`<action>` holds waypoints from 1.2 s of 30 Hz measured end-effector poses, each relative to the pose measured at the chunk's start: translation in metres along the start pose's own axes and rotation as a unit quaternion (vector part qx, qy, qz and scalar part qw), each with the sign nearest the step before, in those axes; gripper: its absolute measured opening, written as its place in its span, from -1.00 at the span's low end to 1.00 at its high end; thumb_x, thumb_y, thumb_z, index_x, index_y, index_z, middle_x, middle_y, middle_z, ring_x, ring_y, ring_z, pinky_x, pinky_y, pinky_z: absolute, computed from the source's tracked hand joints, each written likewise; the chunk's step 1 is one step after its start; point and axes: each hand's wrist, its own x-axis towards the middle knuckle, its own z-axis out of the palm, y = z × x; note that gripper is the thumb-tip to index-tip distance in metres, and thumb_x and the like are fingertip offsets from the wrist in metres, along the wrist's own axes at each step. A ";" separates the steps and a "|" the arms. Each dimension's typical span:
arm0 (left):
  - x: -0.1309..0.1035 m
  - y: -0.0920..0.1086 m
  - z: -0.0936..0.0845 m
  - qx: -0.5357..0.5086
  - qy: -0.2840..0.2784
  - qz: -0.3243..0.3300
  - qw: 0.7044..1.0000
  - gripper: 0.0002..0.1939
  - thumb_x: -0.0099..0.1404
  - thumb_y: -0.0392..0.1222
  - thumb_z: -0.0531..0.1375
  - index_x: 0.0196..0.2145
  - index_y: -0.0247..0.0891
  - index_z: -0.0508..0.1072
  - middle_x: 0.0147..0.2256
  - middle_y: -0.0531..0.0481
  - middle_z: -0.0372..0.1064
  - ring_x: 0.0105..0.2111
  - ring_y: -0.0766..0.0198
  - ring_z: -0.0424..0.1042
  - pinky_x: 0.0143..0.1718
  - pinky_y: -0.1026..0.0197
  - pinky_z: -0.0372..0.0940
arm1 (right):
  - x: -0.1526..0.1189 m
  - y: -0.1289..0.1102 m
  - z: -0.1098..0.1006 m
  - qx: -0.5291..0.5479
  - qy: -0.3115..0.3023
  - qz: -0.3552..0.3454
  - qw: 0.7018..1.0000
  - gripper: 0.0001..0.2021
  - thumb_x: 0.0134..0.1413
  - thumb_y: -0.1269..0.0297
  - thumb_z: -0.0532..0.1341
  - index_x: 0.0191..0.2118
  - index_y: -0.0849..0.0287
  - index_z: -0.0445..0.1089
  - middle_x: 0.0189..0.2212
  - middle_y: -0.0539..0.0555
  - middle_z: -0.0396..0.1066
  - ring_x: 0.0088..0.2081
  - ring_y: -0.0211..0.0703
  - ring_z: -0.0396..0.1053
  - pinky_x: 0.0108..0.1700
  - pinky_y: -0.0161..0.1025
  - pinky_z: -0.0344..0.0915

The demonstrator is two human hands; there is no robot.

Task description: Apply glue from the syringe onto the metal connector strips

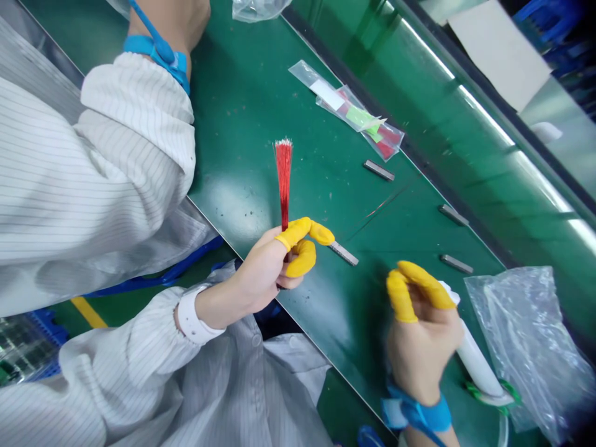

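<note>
My left hand [274, 264], with yellow finger cots, is wrapped round a bundle of thin red wires [284, 177] that stands upright with pale tips. A small grey connector strip [344, 253] lies just beyond its fingertips; whether they touch it I cannot tell. Over the table, my right hand [423, 332] also wears yellow cots, and its thumb and forefinger meet in a pinch. Anything between those tips is too small to make out. Between the hands and farther back, a thin red wire [376, 209] shows blurred against the green table [326, 316].
More connector strips [379, 170] lie farther back. Plastic packets with red contents [358, 118] rest near the raised back edge. A clear bag [526, 335] and a white tube with green ties [482, 363] are at right. A co-worker's arm [135, 130] reaches in at left.
</note>
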 end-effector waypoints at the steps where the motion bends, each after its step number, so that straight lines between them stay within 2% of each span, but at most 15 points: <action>1: -0.001 0.000 0.002 -0.006 -0.006 -0.002 1.000 -0.62 0.44 -0.20 -0.07 -0.49 -0.31 0.35 -0.73 0.19 -0.08 -0.72 0.46 -0.26 -0.75 0.47 -0.25 | -0.008 -0.006 -0.004 -0.017 0.012 -0.007 1.000 -0.73 -0.10 0.19 0.41 -0.21 0.09 0.49 -0.30 0.03 0.47 -0.29 -0.22 0.39 -0.23 -0.27 0.34; 2: -0.002 -0.001 0.005 -0.012 -0.015 -0.003 1.000 -0.62 0.44 -0.20 -0.07 -0.49 -0.31 0.35 -0.74 0.19 -0.08 -0.72 0.46 -0.27 -0.75 0.47 -0.24 | -0.016 -0.013 -0.006 -0.040 -0.015 -0.018 0.999 -0.78 -0.07 0.21 0.39 -0.24 0.09 0.50 -0.32 0.04 0.48 -0.33 -0.23 0.39 -0.28 -0.30 0.34; 5: -0.005 -0.005 0.012 -0.025 -0.032 -0.004 0.999 -0.61 0.45 -0.21 -0.09 -0.49 -0.31 0.34 -0.75 0.21 -0.10 -0.73 0.46 -0.29 -0.76 0.47 -0.24 | -0.036 -0.034 0.001 -0.061 -0.231 -0.042 0.970 -0.89 -0.02 0.23 0.36 -0.31 0.08 0.52 -0.40 0.05 0.49 -0.49 -0.27 0.32 -0.50 -0.34 0.28; 7: -0.007 -0.008 0.017 -0.025 -0.031 -0.012 0.999 -0.62 0.45 -0.21 -0.09 -0.48 -0.31 0.34 -0.76 0.22 -0.12 -0.73 0.47 -0.30 -0.76 0.47 -0.24 | -0.042 -0.045 0.012 -0.038 -0.287 -0.035 0.956 -0.90 -0.02 0.20 0.35 -0.39 0.09 0.51 -0.54 0.01 0.43 -0.58 -0.30 0.22 -0.57 -0.35 0.23; 9: -0.009 -0.011 0.022 -0.023 -0.024 -0.026 0.999 -0.63 0.45 -0.21 -0.09 -0.46 -0.31 0.35 -0.77 0.22 -0.11 -0.74 0.47 -0.29 -0.77 0.48 -0.23 | -0.044 -0.052 0.021 -0.013 -0.298 -0.014 0.954 -0.86 -0.02 0.18 0.33 -0.47 0.10 0.50 -0.65 -0.03 0.35 -0.62 -0.32 0.16 -0.59 -0.35 0.19; 12: -0.011 -0.013 0.025 -0.020 -0.020 -0.041 0.999 -0.63 0.45 -0.22 -0.10 -0.43 -0.32 0.37 -0.78 0.23 -0.13 -0.75 0.47 -0.29 -0.78 0.49 -0.22 | -0.043 -0.054 0.025 0.032 -0.328 0.049 0.943 -0.80 -0.07 0.15 0.35 -0.56 0.13 0.47 -0.69 -0.04 0.30 -0.64 -0.34 0.11 -0.60 -0.36 0.16; 16: -0.012 -0.011 0.027 -0.017 -0.018 -0.032 0.999 -0.62 0.45 -0.25 -0.14 -0.42 -0.34 0.37 -0.77 0.22 -0.11 -0.75 0.47 -0.29 -0.78 0.50 -0.21 | -0.043 -0.050 0.018 0.133 -0.404 0.189 0.885 -0.81 -0.16 0.13 0.43 -0.50 0.12 0.50 -0.66 -0.04 0.34 -0.61 -0.33 0.23 -0.51 -0.38 0.29; 18: -0.012 -0.010 0.028 -0.019 -0.013 -0.030 0.999 -0.58 0.45 -0.28 -0.18 -0.43 -0.33 0.36 -0.77 0.21 -0.10 -0.74 0.46 -0.28 -0.78 0.50 -0.21 | -0.043 -0.047 0.014 0.171 -0.436 0.225 0.854 -0.83 -0.11 0.13 0.41 -0.44 0.09 0.53 -0.59 -0.02 0.42 -0.53 -0.30 0.35 -0.41 -0.39 0.37; 20: -0.011 -0.009 0.028 -0.019 -0.006 -0.035 0.999 -0.57 0.45 -0.30 -0.20 -0.45 -0.32 0.35 -0.77 0.20 -0.10 -0.74 0.46 -0.28 -0.78 0.50 -0.21 | -0.040 -0.046 0.009 0.178 -0.443 0.232 0.848 -0.84 -0.05 0.11 0.38 -0.37 0.06 0.55 -0.50 0.01 0.48 -0.45 -0.27 0.42 -0.33 -0.37 0.41; 22: -0.011 -0.010 0.028 -0.018 -0.010 -0.037 0.999 -0.59 0.44 -0.29 -0.16 -0.47 -0.32 0.34 -0.76 0.20 -0.10 -0.74 0.46 -0.28 -0.78 0.49 -0.21 | -0.036 -0.046 0.004 0.155 -0.426 0.223 0.863 -0.82 -0.05 0.08 0.38 -0.34 0.04 0.55 -0.45 0.02 0.49 -0.42 -0.25 0.42 -0.29 -0.34 0.42; 24: -0.011 -0.011 0.028 -0.015 -0.025 -0.035 0.999 -0.61 0.44 -0.27 -0.12 -0.48 -0.32 0.35 -0.75 0.20 -0.11 -0.74 0.47 -0.27 -0.77 0.49 -0.23 | -0.030 -0.047 -0.001 0.112 -0.402 0.206 0.885 -0.79 -0.12 0.07 0.41 -0.37 0.06 0.54 -0.50 0.00 0.44 -0.48 -0.27 0.35 -0.37 -0.33 0.39; 27: -0.012 -0.014 0.029 -0.010 -0.028 -0.039 0.999 -0.62 0.44 -0.24 -0.09 -0.49 -0.32 0.36 -0.74 0.21 -0.11 -0.74 0.48 -0.28 -0.77 0.48 -0.24 | -0.021 -0.054 -0.002 0.048 -0.404 0.169 0.898 -0.73 -0.21 0.04 0.44 -0.54 0.12 0.48 -0.68 -0.07 0.19 -0.59 -0.32 0.10 -0.57 -0.36 0.18; 29: -0.013 -0.015 0.030 -0.010 -0.020 -0.046 0.999 -0.61 0.44 -0.25 -0.10 -0.49 -0.32 0.35 -0.75 0.21 -0.11 -0.75 0.48 -0.28 -0.78 0.48 -0.24 | -0.017 -0.061 0.003 0.021 -0.437 0.141 0.888 -0.69 -0.21 0.02 0.43 -0.60 0.15 0.44 -0.70 -0.08 0.11 -0.60 -0.34 -0.01 -0.60 -0.36 0.05; 31: -0.014 -0.016 0.032 -0.012 -0.019 -0.050 0.998 -0.59 0.45 -0.25 -0.13 -0.49 -0.31 0.34 -0.76 0.21 -0.11 -0.76 0.48 -0.28 -0.78 0.47 -0.24 | -0.014 -0.066 0.010 0.009 -0.476 0.124 0.871 -0.69 -0.16 0.02 0.41 -0.57 0.16 0.46 -0.67 -0.08 0.17 -0.59 -0.36 -0.05 -0.59 -0.35 0.01; 36: -0.012 -0.006 0.030 -0.006 -0.027 -0.019 0.999 -0.56 0.46 -0.26 -0.17 -0.51 -0.31 0.32 -0.77 0.21 -0.11 -0.75 0.47 -0.28 -0.78 0.48 -0.23 | -0.017 -0.065 0.011 0.013 -0.560 0.138 0.817 -0.75 -0.09 0.08 0.38 -0.54 0.16 0.50 -0.61 -0.05 0.27 -0.57 -0.36 0.02 -0.54 -0.34 0.04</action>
